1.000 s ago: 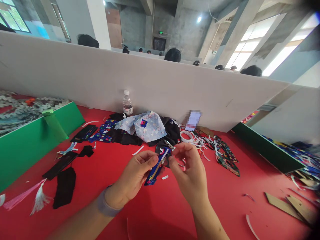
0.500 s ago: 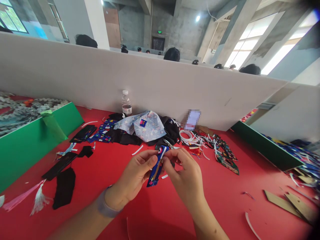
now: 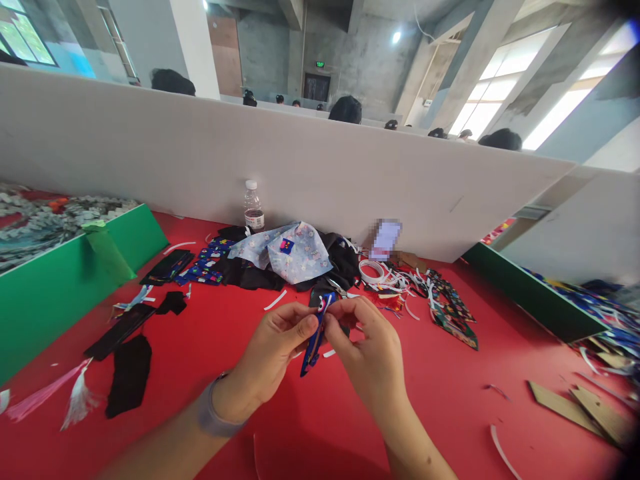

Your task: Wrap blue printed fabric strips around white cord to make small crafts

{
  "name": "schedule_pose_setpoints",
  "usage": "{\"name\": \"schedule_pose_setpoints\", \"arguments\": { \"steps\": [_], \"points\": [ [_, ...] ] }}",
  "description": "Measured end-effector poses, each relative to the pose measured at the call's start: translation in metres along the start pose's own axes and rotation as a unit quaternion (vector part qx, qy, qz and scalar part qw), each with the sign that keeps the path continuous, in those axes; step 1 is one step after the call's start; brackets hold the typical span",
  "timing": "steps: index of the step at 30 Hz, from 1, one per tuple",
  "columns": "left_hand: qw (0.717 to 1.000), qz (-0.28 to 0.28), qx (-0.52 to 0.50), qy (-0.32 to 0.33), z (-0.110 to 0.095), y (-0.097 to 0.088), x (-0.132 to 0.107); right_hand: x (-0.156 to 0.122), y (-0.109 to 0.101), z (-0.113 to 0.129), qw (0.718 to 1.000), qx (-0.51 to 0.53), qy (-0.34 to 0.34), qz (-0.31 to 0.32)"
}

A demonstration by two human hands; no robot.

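A narrow folded piece of blue patterned fabric (image 3: 314,341) is held between my two hands above the red table. On its left edge, my left hand (image 3: 280,340) pinches it with thumb and fingers. The fingertips of my right hand (image 3: 367,343) grip its upper right edge, where a white strip shows along the top. Just behind my fingers lies a pair of scissors (image 3: 338,287), partly hidden. A draped light-blue printed cloth (image 3: 300,257) rests on black fabric beyond my hands.
Green-sided bins stand at left (image 3: 65,287) and right (image 3: 530,290). A bottle (image 3: 253,207) and a phone (image 3: 385,240) lean or stand near the white partition (image 3: 300,160). White tape (image 3: 373,269), black fabric pieces (image 3: 129,377), tassels (image 3: 80,400) and cardboard strips (image 3: 565,407) lie around.
The blue fabric piece has turned and folded narrower between my fingers, so less of its face shows. Both hands stay in nearly the same place.
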State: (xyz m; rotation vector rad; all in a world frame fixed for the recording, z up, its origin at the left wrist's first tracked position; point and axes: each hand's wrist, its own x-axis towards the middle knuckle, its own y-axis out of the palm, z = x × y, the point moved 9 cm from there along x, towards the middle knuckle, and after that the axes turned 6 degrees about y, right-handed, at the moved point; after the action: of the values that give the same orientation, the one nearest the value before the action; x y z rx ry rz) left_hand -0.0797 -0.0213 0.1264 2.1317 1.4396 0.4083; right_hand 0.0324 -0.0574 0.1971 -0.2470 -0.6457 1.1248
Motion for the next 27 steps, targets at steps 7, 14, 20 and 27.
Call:
{"name": "schedule_pose_setpoints", "arguments": {
  "steps": [7,14,20,27],
  "points": [
    [1.0,0.005,-0.001,0.023,-0.004,0.001,-0.001,0.002,0.007,-0.011,0.996,0.071,0.054,0.029],
    [1.0,0.005,-0.002,0.028,-0.004,0.002,0.0,0.004,0.014,-0.019,0.989,0.113,0.086,0.052],
    [1.0,-0.007,0.014,0.027,-0.005,0.001,-0.002,0.005,0.015,-0.018,0.983,0.142,0.093,0.069],
    [1.0,-0.009,0.019,0.02,-0.004,0.001,-0.001,0.005,0.017,-0.02,0.98,0.152,0.103,0.081]
  ]
}}
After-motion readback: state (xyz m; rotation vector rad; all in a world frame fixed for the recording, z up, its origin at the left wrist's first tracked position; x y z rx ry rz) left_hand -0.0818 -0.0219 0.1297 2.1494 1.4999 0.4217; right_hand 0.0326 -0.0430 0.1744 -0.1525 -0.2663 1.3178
